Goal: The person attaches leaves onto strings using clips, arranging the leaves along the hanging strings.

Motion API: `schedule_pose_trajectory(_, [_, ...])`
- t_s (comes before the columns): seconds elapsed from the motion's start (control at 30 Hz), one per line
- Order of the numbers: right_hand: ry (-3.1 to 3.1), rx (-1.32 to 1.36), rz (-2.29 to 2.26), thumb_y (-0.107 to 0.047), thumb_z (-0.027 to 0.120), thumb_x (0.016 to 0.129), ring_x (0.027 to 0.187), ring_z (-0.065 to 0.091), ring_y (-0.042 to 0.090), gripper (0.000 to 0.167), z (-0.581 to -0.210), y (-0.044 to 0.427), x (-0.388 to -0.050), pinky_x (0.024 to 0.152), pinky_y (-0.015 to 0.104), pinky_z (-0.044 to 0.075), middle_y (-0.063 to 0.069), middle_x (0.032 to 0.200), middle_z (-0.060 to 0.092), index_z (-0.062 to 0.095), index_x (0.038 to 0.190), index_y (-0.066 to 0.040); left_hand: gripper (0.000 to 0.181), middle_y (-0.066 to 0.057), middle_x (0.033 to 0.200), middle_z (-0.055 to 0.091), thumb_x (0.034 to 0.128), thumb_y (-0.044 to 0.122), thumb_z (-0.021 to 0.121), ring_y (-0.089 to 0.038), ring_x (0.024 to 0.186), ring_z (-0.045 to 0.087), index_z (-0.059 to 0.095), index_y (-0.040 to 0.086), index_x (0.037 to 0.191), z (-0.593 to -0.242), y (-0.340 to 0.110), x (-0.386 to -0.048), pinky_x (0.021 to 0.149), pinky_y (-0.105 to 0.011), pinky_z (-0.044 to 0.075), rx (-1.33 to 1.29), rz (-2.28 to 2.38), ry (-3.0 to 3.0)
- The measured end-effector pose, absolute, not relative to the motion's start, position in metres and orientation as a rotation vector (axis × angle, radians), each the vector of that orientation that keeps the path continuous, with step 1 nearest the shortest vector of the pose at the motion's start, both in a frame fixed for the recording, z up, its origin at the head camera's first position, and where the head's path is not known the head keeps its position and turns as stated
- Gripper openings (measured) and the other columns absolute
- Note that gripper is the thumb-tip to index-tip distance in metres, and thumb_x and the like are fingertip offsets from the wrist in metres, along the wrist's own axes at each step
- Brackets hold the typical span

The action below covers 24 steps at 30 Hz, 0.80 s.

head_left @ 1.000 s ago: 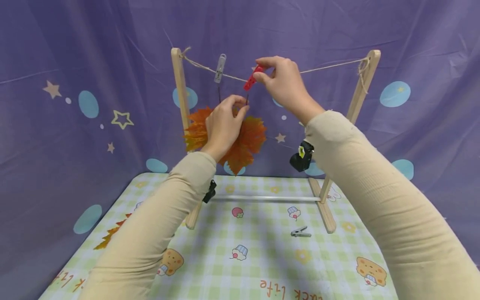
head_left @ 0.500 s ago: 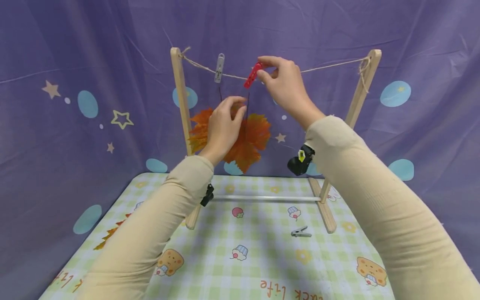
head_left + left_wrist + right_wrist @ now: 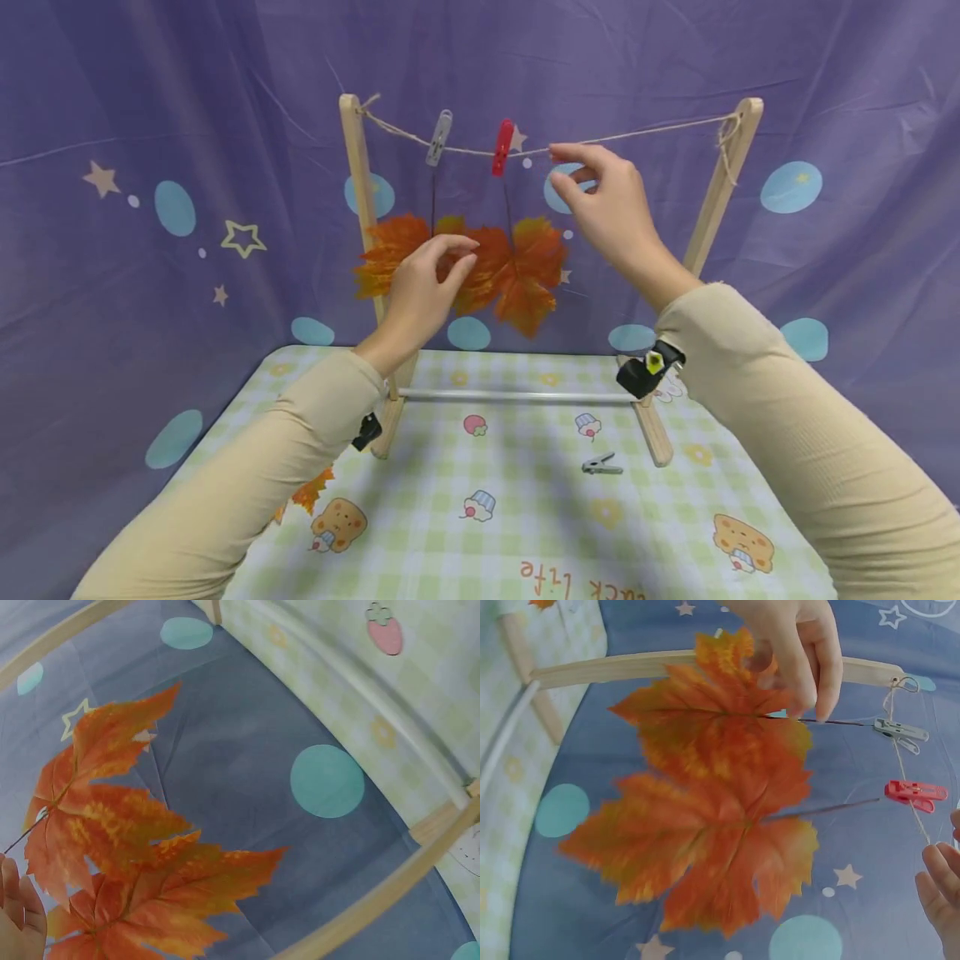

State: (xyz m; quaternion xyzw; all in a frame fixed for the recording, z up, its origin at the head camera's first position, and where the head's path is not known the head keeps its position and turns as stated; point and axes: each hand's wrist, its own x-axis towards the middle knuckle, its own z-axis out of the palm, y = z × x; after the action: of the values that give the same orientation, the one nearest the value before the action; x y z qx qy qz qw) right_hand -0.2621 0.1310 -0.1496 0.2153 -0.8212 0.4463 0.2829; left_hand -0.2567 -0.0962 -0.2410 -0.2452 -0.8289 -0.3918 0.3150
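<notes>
Two orange maple leaves hang side by side below a string; the right leaf (image 3: pixel 528 279) hangs by its stem under a red clothespin (image 3: pixel 503 148), the left leaf (image 3: pixel 390 250) under a grey clothespin (image 3: pixel 439 138). In front of the left leaf is my left hand (image 3: pixel 420 292), fingers loosely bent, holding nothing. My right hand (image 3: pixel 611 204) is in the air right of the red clothespin, thumb and fingers apart, empty. The right wrist view shows both clothespins, grey (image 3: pixel 901 731) and red (image 3: pixel 915 791), on the string, with the leaf stems reaching toward them.
A wooden frame with a right post (image 3: pixel 722 187) and left post (image 3: pixel 360 175) carries the string; a white rod (image 3: pixel 517 397) joins its feet. Another grey clothespin (image 3: pixel 602 465) lies on the checkered tablecloth. Part of another leaf (image 3: pixel 311 492) shows beside my left sleeve.
My right hand has let go of the red clothespin and moved right and down. My left hand has left the right leaf's stem and moved down and left. The right leaf has swung to the right.
</notes>
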Motion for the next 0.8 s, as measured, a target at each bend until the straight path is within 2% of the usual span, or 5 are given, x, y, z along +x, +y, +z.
schedule_pose_trajectory(0.07, [-2.179, 0.595, 1.190, -0.014, 0.061, 0.099, 0.098, 0.062, 0.016, 0.032, -0.157, 0.138, -0.258, 0.081, 0.023, 0.047, 0.004, 0.125, 0.066, 0.067, 0.130, -0.010, 0.021, -0.002, 0.108, 0.067, 0.0997, 0.020, 0.062, -0.017, 0.090, 0.061, 0.067, 0.011, 0.118, -0.244, -0.102, -0.252, 0.079, -0.035, 0.048, -0.655, -1.030, -2.186])
schedule_pose_trajectory(0.2, [-2.159, 0.641, 1.171, -0.012, 0.061, 0.099, 0.093, 0.062, 0.011, 0.030, -0.174, 0.152, -0.249, 0.078, 0.021, 0.047, 0.008, 0.121, 0.068, 0.067, 0.128, -0.007, 0.022, -0.003, 0.108, 0.067, 0.1003, 0.021, 0.061, -0.018, 0.090, 0.061, 0.067, 0.009, 0.118, -0.251, -0.114, -0.244, 0.076, -0.036, 0.048, -0.668, -1.023, -2.208])
schedule_pose_trajectory(0.4, [-2.135, 0.702, 1.181, -0.010, 0.062, 0.099, 0.092, 0.059, 0.005, 0.029, -0.199, 0.170, -0.232, 0.080, 0.019, 0.046, 0.011, 0.118, 0.068, 0.067, 0.127, -0.004, 0.020, -0.002, 0.100, 0.067, 0.0993, 0.021, 0.063, -0.018, 0.074, 0.055, 0.068, 0.010, 0.116, -0.262, -0.129, -0.230, 0.063, -0.031, 0.043, -0.663, -0.986, -2.261])
schedule_pose_trajectory(0.63, [-2.168, 0.696, 1.234, -0.013, 0.061, 0.100, 0.098, 0.059, 0.006, 0.030, -0.221, 0.188, -0.216, 0.087, 0.019, 0.045, 0.008, 0.121, 0.066, 0.065, 0.130, -0.008, 0.022, 0.001, 0.096, 0.065, 0.0991, 0.022, 0.063, -0.013, 0.079, 0.055, 0.068, 0.011, 0.117, -0.275, -0.147, -0.215, 0.067, -0.032, 0.046, -0.628, -0.936, -2.350])
schedule_pose_trajectory(0.8, [-2.192, 0.667, 1.264, -0.015, 0.061, 0.100, 0.098, 0.061, 0.006, 0.030, -0.237, 0.197, -0.209, 0.087, 0.019, 0.046, 0.007, 0.120, 0.067, 0.066, 0.129, -0.009, 0.022, 0.002, 0.094, 0.062, 0.1008, 0.027, 0.060, -0.014, 0.076, 0.054, 0.068, 0.016, 0.118, -0.282, -0.160, -0.207, 0.064, -0.033, 0.046, -0.595, -0.914, -2.400])
